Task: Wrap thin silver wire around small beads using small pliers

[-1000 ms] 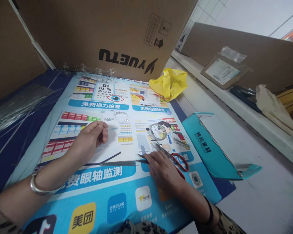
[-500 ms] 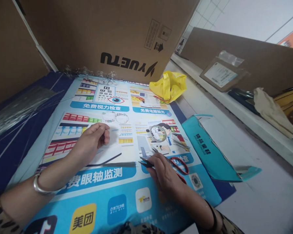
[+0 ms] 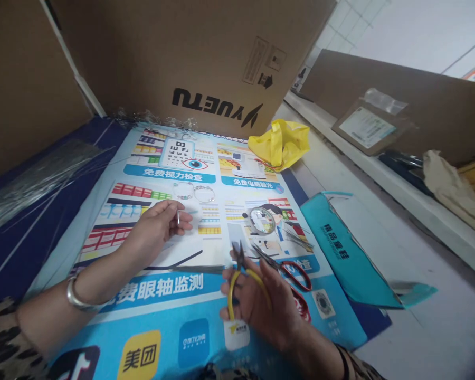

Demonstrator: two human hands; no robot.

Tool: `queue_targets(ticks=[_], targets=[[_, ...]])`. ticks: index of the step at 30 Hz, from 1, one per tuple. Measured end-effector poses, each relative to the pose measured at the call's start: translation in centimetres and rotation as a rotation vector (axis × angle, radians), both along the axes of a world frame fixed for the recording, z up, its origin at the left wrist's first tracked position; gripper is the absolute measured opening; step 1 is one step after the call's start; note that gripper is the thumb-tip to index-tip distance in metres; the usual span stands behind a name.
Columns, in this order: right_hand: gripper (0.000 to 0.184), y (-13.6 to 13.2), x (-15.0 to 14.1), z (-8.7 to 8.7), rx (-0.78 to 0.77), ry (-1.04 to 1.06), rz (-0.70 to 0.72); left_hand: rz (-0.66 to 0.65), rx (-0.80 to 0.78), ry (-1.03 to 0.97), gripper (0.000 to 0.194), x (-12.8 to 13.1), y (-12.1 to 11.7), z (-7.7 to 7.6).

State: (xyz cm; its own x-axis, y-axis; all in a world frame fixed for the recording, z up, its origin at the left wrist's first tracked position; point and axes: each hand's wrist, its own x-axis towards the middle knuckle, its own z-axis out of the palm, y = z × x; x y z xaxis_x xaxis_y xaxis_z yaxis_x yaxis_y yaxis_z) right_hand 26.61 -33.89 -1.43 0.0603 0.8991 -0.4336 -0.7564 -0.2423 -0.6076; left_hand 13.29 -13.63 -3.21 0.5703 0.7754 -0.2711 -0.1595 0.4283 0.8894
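My left hand (image 3: 160,227) is raised over the printed poster and pinches a short, thin silvery piece (image 3: 178,216) that looks like wire. My right hand (image 3: 275,303) is turned palm up and holds pliers (image 3: 231,290) with yellow handles; their jaws point away from me and stand slightly apart. Scissors (image 3: 296,275) with red handles lie by my right hand, which partly covers them. Beyond my left hand are two beaded bracelets, one with coloured beads (image 3: 182,190) and a paler one (image 3: 204,194). A small round dish (image 3: 262,220) holds tiny shiny bits.
Thin wires (image 3: 301,238) lie right of the dish, and more wire in clear plastic (image 3: 43,182) at the left. A yellow plastic bag (image 3: 279,145) and a teal box piece (image 3: 336,253) sit on the right. A large cardboard box (image 3: 206,58) walls off the back.
My right hand has rolled palm up, bringing the yellow handles into sight with the jaws pointing away. My left fingers have shifted, and the silvery piece now shows. The view has moved slightly.
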Motion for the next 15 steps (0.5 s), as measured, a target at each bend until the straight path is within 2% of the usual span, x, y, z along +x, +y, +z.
queue_targets(ticks=[2, 3, 5, 7, 9, 12, 15], targets=[[0.038, -0.7, -1.0, 0.1, -0.012, 0.02, 0.098, -0.013, -0.019, 0.006, 0.013, 0.1, 0.0, 0.0], [0.038, -0.9, -1.2, 0.3, 0.007, -0.06, 0.109, -0.025, -0.023, -0.004, 0.014, 0.1, 0.0, 0.0], [0.036, -0.9, -0.8, 1.3, 0.053, -0.353, 0.173, -0.047, -0.031, -0.032, 0.015, 0.1, 0.0, 0.1], [0.033, -0.2, 0.3, 2.5, 0.079, -0.758, 0.292, -0.068, -0.052, -0.067, 0.015, 0.1, 0.0, 0.2], [0.034, 1.0, 1.4, 3.3, 0.153, -1.264, 0.394, -0.106, -0.09, -0.095, 0.015, 0.1, 0.0, 0.3], [0.036, 3.4, 2.6, 3.4, 0.408, -2.055, 0.335, -0.158, -0.14, -0.123, 0.012, 0.0, -0.1, 0.3], [0.034, 5.9, 2.9, 2.2, 0.539, -2.581, 0.241, -0.167, -0.171, -0.118, 0.01, 0.1, -0.2, 0.4]])
